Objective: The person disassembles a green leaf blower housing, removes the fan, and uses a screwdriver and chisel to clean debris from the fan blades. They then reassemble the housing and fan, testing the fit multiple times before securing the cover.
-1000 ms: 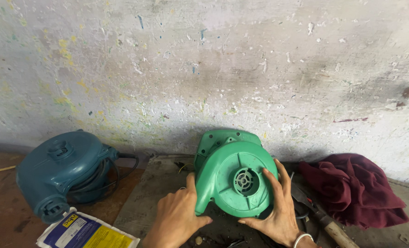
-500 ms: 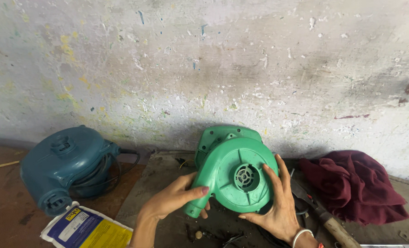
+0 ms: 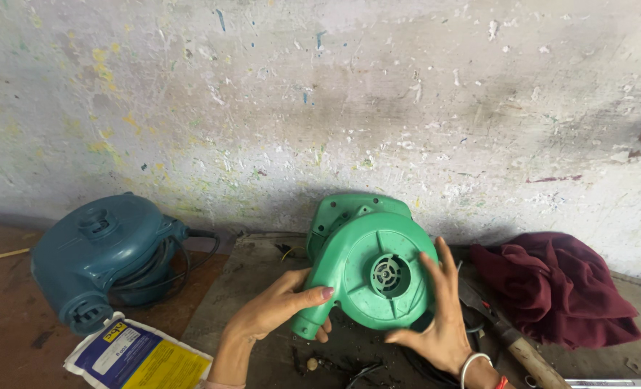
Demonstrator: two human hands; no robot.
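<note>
- Upright on the dark worktop (image 3: 263, 274), a green plastic blower housing (image 3: 367, 270) stood on edge between a person's two bare hands, its round face and central grille hub turned toward the camera, close to the paint-flecked wall (image 3: 335, 108).
- At its lower left, the left hand (image 3: 273, 310) gripped the stubby outlet spout, fingers (image 3: 313, 294) curled over the top of it and thumb tucked beneath.
- On the opposite side, the right hand (image 3: 439, 317) lay flat against the round face, fingers (image 3: 446, 270) straight and slightly spread, the palm bracing the lower rim.
- Judged by its look, the moulded shell was rigid and fairly light, smooth enough to slip, with the spout and outer rim offering the surest places to hold; the thin grille ribs seemed the weakest spot.
- Just to the right lay a crumpled maroon cloth (image 3: 558, 288) and a wooden-handled tool (image 3: 522, 349).
- Well apart on the left sat a teal blower (image 3: 104, 256) with its cord looped beside it, and a blue-and-yellow packet (image 3: 136, 356) in front of it.
</note>
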